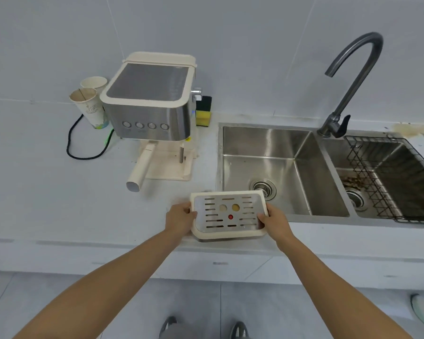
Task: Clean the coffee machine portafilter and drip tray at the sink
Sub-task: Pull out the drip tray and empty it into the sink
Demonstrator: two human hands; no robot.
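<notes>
I hold the cream drip tray [228, 214] with its slotted metal grate and red float level above the counter's front edge, at the near left corner of the sink. My left hand [179, 219] grips its left end and my right hand [274, 221] grips its right end. The coffee machine [148, 100] stands on the counter to the left, its tray bay bare. The portafilter [142, 167] sits locked in the machine, its cream handle pointing toward me. The left sink basin [279, 167] lies just beyond the tray.
A grey gooseneck faucet [353, 77] rises behind the divider between basins. The right basin holds a black wire basket [392, 177] and brown debris. A yellow and black sponge [203, 111] leans by the machine. Two paper cups [90, 104] and a black cord [71, 140] sit at left.
</notes>
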